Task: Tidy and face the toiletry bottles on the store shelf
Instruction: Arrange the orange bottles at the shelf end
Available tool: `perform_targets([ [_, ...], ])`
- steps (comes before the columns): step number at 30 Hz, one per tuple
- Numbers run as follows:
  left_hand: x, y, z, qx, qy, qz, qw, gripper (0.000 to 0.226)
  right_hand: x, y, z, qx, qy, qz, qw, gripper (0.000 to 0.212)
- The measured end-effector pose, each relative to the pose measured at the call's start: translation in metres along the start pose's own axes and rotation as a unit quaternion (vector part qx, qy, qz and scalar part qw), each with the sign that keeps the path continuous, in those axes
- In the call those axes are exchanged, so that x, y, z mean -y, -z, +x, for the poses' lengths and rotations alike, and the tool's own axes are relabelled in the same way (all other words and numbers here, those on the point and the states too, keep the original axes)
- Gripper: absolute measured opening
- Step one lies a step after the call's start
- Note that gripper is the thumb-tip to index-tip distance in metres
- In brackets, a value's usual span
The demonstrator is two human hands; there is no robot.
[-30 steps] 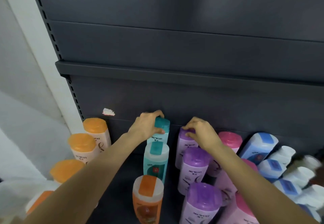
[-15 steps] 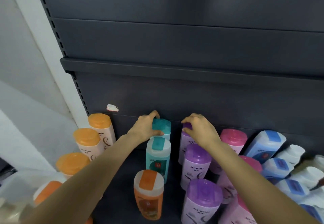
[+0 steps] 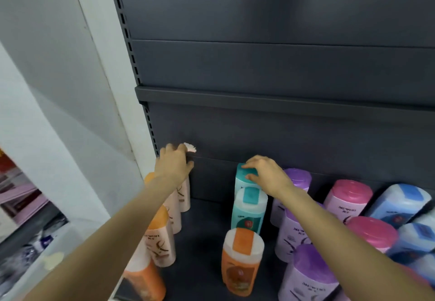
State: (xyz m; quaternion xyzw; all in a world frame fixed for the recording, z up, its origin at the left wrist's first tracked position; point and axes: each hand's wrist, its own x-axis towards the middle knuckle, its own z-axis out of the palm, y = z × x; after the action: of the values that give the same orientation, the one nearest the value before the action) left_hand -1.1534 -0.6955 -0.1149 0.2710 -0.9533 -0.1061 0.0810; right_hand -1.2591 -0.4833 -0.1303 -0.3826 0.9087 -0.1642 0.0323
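Toiletry bottles stand in colour rows on the dark shelf (image 3: 200, 253), and both hands are on the rearmost ones. The right hand (image 3: 267, 176) curls its fingers and thumb over the cap of the back teal bottle (image 3: 243, 181), which stands against the back panel (image 3: 282, 140) at the head of its row. The left hand (image 3: 173, 166) sits on top of the rearmost orange-capped bottle (image 3: 184, 194) in the left row, hiding its cap; its fingers look loosely spread over it, but I cannot tell whether it grips or merely rests there.

Outward from the hands, a second teal bottle (image 3: 249, 209) stands just in front of the first, and an orange bottle (image 3: 241, 260) sits in front of that, out of place in the teal row. Purple bottles (image 3: 299, 237) fill the next row right, then pink (image 3: 348, 197) and blue (image 3: 400, 201) ones, several leaning. A torn white sticker (image 3: 190, 147) clings to the panel near the left fingertips.

These bottles look like smooth, rigid plastic, fairly tall for their base, so likely light enough for one hand yet easy to tip and to knock into neighbours. The flip caps may pop under a pull, so the shoulders just below the cap seem the safer hold for turning labels forward.
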Motion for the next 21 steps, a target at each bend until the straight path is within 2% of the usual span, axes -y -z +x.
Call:
perform_targets([
  [3, 0.010, -0.001, 0.007, 0.064, 0.050, 0.007, 0.997, 0.053, 0.001, -0.001, 0.001, -0.007, -0.007, -0.003, 1.000, 0.037],
  [5, 0.014, -0.005, 0.010, 0.086, 0.048, 0.002, 0.995, 0.055, 0.003, -0.002, 0.002, -0.011, -0.010, -0.007, 1.000, 0.037],
  [11, 0.018, -0.010, 0.011, 0.049, -0.009, 0.018, 0.999, 0.051, 0.006, -0.005, 0.003, -0.027, -0.015, -0.015, 0.999, 0.036],
  [17, 0.011, -0.013, 0.015, 0.064, -0.086, 0.035, 0.994, 0.055, 0.008, -0.008, 0.002, -0.040, -0.028, -0.009, 0.999, 0.035],
  [21, 0.008, -0.012, 0.013, 0.073, -0.096, 0.004, 0.993, 0.050, 0.009, -0.007, 0.002, -0.042, -0.034, -0.007, 0.998, 0.033],
])
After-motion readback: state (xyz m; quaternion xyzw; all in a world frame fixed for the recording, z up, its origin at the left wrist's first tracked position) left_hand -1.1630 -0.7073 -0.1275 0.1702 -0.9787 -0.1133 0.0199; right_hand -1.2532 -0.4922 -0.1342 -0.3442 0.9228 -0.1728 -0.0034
